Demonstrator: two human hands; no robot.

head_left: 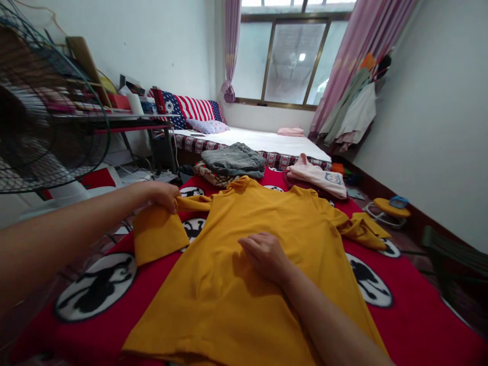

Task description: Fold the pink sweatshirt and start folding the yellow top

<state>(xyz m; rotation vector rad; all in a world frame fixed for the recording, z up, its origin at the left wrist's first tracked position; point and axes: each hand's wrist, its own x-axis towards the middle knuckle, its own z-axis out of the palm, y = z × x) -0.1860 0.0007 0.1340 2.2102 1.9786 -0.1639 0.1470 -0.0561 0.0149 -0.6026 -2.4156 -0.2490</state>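
Note:
A mustard-yellow long-sleeved shirt lies spread out, its hem toward me and its neckline at the far end. My left hand is closed around the sleeve at the left, and the wide cuff end hangs below my fingers. Over the middle of the shirt is my right hand, its fingers loosely curled together with nothing visible in them. A shadow falls on the cloth under it; whether it touches the shirt I cannot tell. The right sleeve lies bent and crumpled on the red blanket.
Beyond the shirt, folded grey clothes and a folded pink garment lie on the blanket. A fan stands close at the left, before a cluttered desk. A bed is under the window; a stool stands right.

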